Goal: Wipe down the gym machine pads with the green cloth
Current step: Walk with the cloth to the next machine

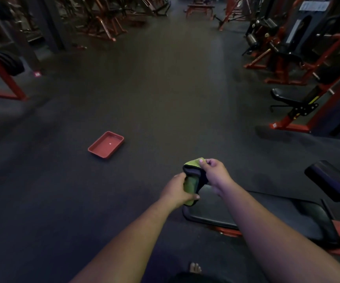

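Your 2 forearms are bare, with no sleeves, watch or bands showing up to the frame's edge. Your left hand (178, 189) and right hand (216, 173) wear no gloves or rings. One bare foot (195, 268) shows its toes.

Dimly lit gym interior. Dark rubber floor (154, 88) runs down a central aisle, flanked by red-framed machines (283, 64) (black upholstery) at right and red racks (101, 23) at left. A red tray (106, 145) lies on the floor.
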